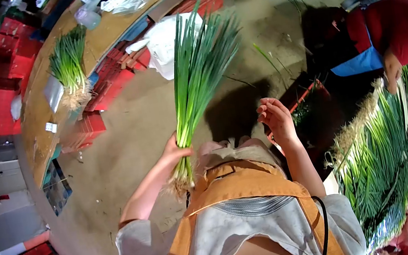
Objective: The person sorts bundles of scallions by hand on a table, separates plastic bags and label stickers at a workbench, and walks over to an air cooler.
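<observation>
My left hand (177,150) is wrapped around the lower stalks of a bunch of green onions (193,94). Its leaves fan out away from me, and the pale stems and roots hang below my grip. Out to the right, my right hand (278,120) is raised apart from the bunch with its fingers curled in toward the thumb. Whatever those fingers may hold is too small to make out. To the right of that hand lies a large heap of green onions (380,163), roots toward me.
At the left a curved wooden table (39,132) bears another green onion bunch (68,61). Red crates (102,93) stand beneath its edge, near a white bag (161,43). A co-worker in red (393,25) bends over the heap, one hand on it. Loose leaves lie on the floor.
</observation>
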Available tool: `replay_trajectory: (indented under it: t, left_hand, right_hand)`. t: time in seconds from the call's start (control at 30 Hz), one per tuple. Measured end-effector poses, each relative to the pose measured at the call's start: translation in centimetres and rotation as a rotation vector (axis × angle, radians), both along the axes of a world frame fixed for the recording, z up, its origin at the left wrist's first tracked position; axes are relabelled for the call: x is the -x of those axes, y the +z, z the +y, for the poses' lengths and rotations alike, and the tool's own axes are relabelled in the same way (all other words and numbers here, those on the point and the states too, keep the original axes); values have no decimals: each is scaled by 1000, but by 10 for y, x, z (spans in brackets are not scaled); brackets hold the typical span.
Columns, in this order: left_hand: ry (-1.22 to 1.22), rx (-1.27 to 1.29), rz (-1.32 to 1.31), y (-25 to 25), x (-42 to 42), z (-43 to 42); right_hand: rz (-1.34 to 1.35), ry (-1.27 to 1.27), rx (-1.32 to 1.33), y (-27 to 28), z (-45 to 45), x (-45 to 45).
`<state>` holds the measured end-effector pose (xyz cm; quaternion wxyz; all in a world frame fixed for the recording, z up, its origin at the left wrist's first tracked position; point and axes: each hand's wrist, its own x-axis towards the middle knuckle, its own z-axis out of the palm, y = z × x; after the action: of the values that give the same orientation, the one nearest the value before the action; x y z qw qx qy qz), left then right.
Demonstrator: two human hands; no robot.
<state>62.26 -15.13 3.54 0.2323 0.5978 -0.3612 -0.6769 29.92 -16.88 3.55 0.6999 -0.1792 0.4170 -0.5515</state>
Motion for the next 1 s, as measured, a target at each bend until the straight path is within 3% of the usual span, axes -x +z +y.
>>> replay_trajectory:
  t: [0.33,0.37,0.5,0.6,0.87,1.0]
  left_hand:
    - [107,117,-161,29,-13,88]
    - [147,128,-78,33,-10,95]
    - [179,109,-197,40,0,117]
    - [241,26,-136,49,8,126]
    - [253,104,-121,48,14,141]
    - [257,46,-125,54,22,141]
  right_hand:
    - [132,67,213,8,-84,13]
    - [111,67,217,11,-89,13]
    - [49,-38,223,14,-101,8]
    - [36,-163,212,-3,-102,7]
    - [2,-391,131,-14,-107,18]
    - [-28,-120,73,-16,-87,7]
